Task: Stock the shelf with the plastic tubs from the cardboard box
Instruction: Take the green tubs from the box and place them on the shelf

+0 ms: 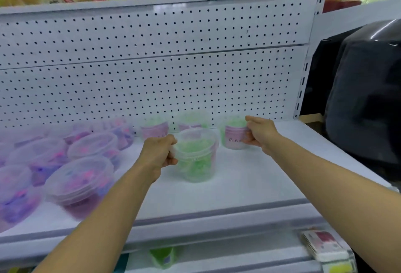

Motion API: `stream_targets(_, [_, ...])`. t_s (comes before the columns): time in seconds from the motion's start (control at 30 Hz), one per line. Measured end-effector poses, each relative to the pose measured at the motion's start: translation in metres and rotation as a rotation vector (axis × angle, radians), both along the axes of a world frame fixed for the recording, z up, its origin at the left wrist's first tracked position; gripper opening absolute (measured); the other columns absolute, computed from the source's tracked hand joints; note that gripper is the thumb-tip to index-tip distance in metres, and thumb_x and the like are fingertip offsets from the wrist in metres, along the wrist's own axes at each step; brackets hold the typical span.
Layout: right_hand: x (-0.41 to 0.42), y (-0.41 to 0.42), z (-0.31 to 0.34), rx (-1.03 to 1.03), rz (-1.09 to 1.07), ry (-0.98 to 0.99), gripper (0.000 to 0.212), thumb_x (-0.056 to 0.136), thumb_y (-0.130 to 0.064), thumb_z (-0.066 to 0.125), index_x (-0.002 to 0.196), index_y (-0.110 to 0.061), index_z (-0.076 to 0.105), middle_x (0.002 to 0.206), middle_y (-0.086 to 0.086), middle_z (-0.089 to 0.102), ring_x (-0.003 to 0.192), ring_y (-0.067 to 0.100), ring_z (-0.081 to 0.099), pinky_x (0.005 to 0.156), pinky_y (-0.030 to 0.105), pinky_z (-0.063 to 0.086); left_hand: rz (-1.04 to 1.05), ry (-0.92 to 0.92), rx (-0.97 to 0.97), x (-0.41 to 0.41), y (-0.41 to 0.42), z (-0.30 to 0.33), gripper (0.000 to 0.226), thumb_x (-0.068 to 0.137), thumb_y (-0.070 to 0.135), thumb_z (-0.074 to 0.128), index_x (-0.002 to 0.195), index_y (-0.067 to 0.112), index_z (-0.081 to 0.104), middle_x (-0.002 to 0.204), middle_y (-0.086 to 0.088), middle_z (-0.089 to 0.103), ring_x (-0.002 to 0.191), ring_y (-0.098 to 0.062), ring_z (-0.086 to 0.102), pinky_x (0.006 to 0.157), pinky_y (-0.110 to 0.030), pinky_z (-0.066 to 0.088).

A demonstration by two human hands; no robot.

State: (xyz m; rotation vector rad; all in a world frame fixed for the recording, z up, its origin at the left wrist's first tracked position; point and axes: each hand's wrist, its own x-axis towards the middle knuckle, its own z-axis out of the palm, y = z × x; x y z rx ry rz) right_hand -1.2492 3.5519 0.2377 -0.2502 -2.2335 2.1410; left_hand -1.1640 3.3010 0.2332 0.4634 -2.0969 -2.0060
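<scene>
Left hand [159,153]: my fingers are curled round the rim of a clear plastic tub [196,155], lid on, green contents inside. It stands on the white shelf [249,181], about midway between the back and front edges, right of centre.

Right hand [259,133]: my fingers pinch the side of a second green-filled tub [233,134], which carries a pink label with handwriting too blurred to read. It stands further back, near the pegboard back panel [152,66] and toward the shelf's right edge, apart from the tub in my left hand.

Back row, against the panel: two more green tubs with pink labels, one [155,129] just behind my left hand, one [192,120] behind the near tub.

Left half of the shelf: a group of wider, lower clear tubs [80,181] with lids, holding pink and purple pieces; motion blur hides what the pieces are. They run from the back edge to the front edge and touch or nearly touch one another.

Below: a lower shelf with a green item [162,256] and a stack of flat packets [323,244] at its right end.

Right of the shelf: a large black object [366,99].
</scene>
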Motion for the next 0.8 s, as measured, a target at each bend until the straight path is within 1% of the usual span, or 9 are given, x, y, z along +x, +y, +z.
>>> stream_targets(0.1, [-0.010,-0.003,0.002,0.015,0.087,-0.031,0.042,0.097,-0.007,0.041,0.135,-0.021,0.053,0.077,0.003,0.053,0.064,0.021,0.048,0.082,0.041,0.056,-0.020,-0.003,0.004,-0.012,0.001,0.000,0.010,0.084,0.009,0.057,0.083,0.000,0.062,0.075,-0.014,0.050,0.056,-0.021,0.044,0.045,-0.024,0.048])
stream_targets(0.17, [-0.008,-0.001,-0.001,0.160,0.130,0.018,0.041,0.097,-0.016,0.042,0.135,-0.029,0.052,0.090,0.003,0.055,0.072,0.021,0.052,0.077,0.039,0.054,-0.037,-0.006,0.005,-0.017,0.004,0.000,0.010,0.084,0.008,0.056,0.078,0.003,0.062,0.070,-0.012,0.051,0.053,-0.019,0.043,0.046,-0.024,0.046])
stream_targets(0.23, [-0.001,0.005,-0.006,0.474,0.109,0.243,0.045,0.095,-0.018,0.042,0.135,-0.036,0.051,0.101,-0.003,0.055,0.084,0.018,0.055,0.078,0.034,0.049,-0.072,-0.019,-0.010,-0.023,0.009,0.000,0.008,0.082,0.008,0.055,0.081,0.004,0.062,0.071,-0.011,0.051,0.057,-0.021,0.043,0.050,-0.026,0.045])
stream_targets(0.33, [0.024,0.018,-0.005,0.741,0.266,0.621,0.065,0.085,0.001,0.046,0.134,-0.042,0.050,0.101,-0.004,0.043,0.091,0.014,0.047,0.075,0.028,0.045,-0.175,-0.041,-0.062,-0.031,0.026,0.000,0.012,0.078,0.010,0.055,0.087,0.007,0.063,0.077,-0.013,0.052,0.069,-0.022,0.045,0.060,-0.032,0.042])
stream_targets(0.43, [0.048,0.037,0.004,1.060,0.578,0.776,0.070,0.077,-0.004,0.056,0.133,-0.046,0.049,0.138,-0.011,0.035,0.126,0.011,0.031,0.091,0.026,0.041,-0.297,-0.050,-0.079,-0.037,0.052,0.001,0.021,0.085,0.013,0.058,0.096,0.000,0.070,0.083,-0.012,0.064,0.073,-0.022,0.054,0.065,-0.032,0.046])
stream_targets(0.53, [0.059,0.056,0.008,1.210,0.625,0.836,0.049,0.080,-0.031,0.071,0.126,-0.043,0.057,0.149,-0.024,0.032,0.138,0.005,0.024,0.102,0.026,0.034,-0.423,-0.012,-0.142,-0.040,0.079,0.003,0.022,0.090,0.019,0.055,0.091,0.003,0.069,0.082,-0.009,0.065,0.071,-0.019,0.057,0.064,-0.030,0.049])
stream_targets(0.67, [0.071,0.089,0.006,1.324,0.463,0.755,0.045,0.081,-0.046,0.069,0.124,-0.041,0.059,0.136,-0.025,0.051,0.133,0.001,0.037,0.094,0.029,0.044,-0.357,0.283,-0.615,-0.049,0.101,-0.002,0.030,0.094,0.029,0.050,0.087,0.005,0.066,0.082,-0.008,0.059,0.075,-0.018,0.054,0.078,-0.044,0.052])
stream_targets(0.73, [0.074,0.102,0.007,1.414,0.351,0.857,0.039,0.075,-0.041,0.076,0.112,-0.032,0.069,0.120,-0.018,0.064,0.123,0.012,0.054,0.082,0.033,0.053,-0.244,0.472,-0.888,-0.056,0.104,-0.006,0.022,0.095,0.025,0.051,0.105,0.013,0.067,0.104,-0.004,0.060,0.097,-0.018,0.053,0.085,-0.038,0.045])
stream_targets(0.8, [0.070,0.109,0.010,1.562,0.246,0.840,0.036,0.073,-0.039,0.076,0.106,-0.025,0.072,0.111,-0.013,0.068,0.113,0.018,0.060,0.072,0.029,0.052,-0.258,0.524,-1.060,-0.065,0.105,-0.008,0.032,0.095,0.024,0.052,0.126,0.017,0.058,0.131,-0.001,0.052,0.122,-0.018,0.044,0.095,-0.031,0.039])
